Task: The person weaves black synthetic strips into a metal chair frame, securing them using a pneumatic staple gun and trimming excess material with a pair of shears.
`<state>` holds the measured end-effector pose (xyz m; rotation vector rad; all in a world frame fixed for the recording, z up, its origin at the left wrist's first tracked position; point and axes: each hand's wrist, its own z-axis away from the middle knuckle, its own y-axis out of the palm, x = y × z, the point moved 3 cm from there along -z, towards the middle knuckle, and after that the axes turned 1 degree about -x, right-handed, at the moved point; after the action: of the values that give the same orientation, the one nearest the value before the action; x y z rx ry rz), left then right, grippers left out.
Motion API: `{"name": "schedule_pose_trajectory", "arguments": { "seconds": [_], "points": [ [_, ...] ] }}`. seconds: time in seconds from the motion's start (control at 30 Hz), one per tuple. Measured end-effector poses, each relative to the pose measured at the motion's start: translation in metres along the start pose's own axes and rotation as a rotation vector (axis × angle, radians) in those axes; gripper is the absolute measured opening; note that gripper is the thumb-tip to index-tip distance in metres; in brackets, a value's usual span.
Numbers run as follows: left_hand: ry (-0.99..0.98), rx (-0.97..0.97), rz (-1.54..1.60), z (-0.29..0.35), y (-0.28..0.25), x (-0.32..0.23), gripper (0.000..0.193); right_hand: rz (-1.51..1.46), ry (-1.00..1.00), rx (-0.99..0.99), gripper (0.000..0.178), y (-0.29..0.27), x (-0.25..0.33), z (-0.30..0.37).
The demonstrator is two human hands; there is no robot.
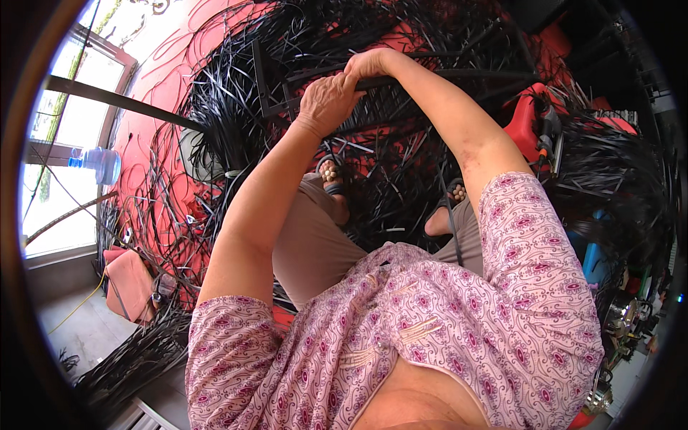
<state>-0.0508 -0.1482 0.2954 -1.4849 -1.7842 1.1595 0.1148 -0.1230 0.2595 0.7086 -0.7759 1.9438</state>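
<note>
At upper centre, I see a black, straight-barred framework amid loose, glossy black flat strips. Over the black framework, the bare left hand is half curled; the bare right hand, fingers bent, meets it. I cannot tell what either grips. Smooth red flooring spreads upper left, beside a translucent blue plastic bottle.

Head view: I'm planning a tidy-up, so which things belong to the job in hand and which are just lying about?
Seemingly in the job:
black frame, with the left hand and right hand meeting over it, exact grip unclear
black strips heaped around it

Seemingly just lying about:
blue-tinted bottle, far left
salmon-pink item, lower left
</note>
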Motion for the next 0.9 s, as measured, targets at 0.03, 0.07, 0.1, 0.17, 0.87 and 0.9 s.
{"name": "schedule_pose_trajectory", "arguments": {
  "seconds": [0.03, 0.07, 0.1, 0.17, 0.87, 0.9],
  "points": [
    [-0.037, -0.001, 0.06, -0.003, -0.001, 0.0, 0.033, -0.055, -0.03, -0.047, 0.011, -0.005, -0.003, -0.002],
    [-0.078, -0.001, 0.121, -0.005, -0.004, -0.001, 0.034, -0.192, -0.078, -0.125, 0.018, -0.011, -0.003, -0.002],
    [-0.147, -0.01, 0.162, -0.007, -0.01, -0.004, 0.039, -0.416, -0.118, -0.223, 0.028, -0.019, -0.007, 0.002],
    [-0.284, 0.022, 0.247, -0.01, -0.012, 0.003, 0.044, -0.596, -0.202, -0.44, 0.03, -0.029, -0.003, 0.015],
    [-0.34, 0.207, 0.296, -0.042, -0.006, 0.054, 0.039, -0.675, -1.168, -0.805, 0.044, 0.062, 0.088, 0.222],
    [-0.346, 0.208, 0.335, -0.049, 0.0, 0.062, 0.041, -0.625, -1.289, -0.817, 0.042, 0.064, 0.086, 0.265]
  ]
}}
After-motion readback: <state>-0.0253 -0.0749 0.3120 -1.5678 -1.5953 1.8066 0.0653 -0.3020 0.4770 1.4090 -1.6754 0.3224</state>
